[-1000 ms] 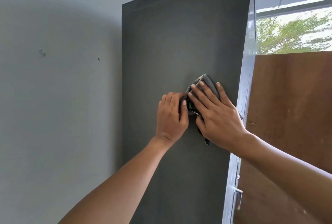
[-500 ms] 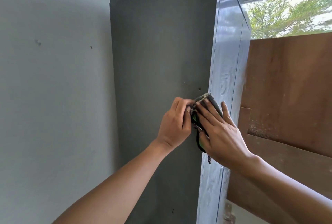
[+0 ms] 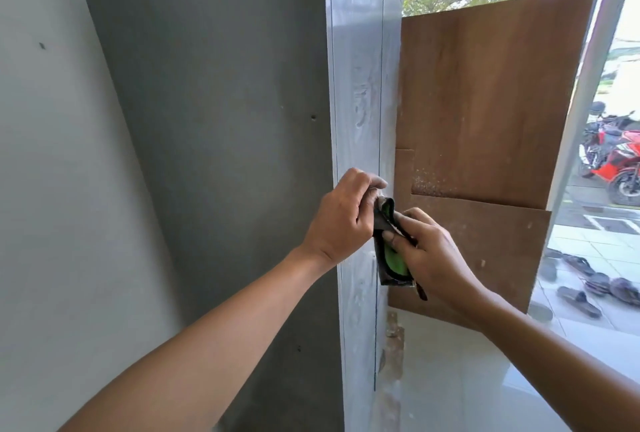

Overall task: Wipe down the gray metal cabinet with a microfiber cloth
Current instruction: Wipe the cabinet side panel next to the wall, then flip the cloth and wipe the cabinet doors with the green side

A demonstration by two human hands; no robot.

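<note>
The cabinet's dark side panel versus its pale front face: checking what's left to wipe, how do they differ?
The side panel is dark matte gray with few marks; the front face is pale, glossy and streaked with smears. Both hands hold the cloth at the front face, not the side panel. Both panels stand upright.

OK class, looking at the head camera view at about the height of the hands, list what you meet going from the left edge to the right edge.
Pale wall → dark gray cabinet side → left hand → microfiber cloth → right hand → brown wooden board → red motorbike outside.
</note>
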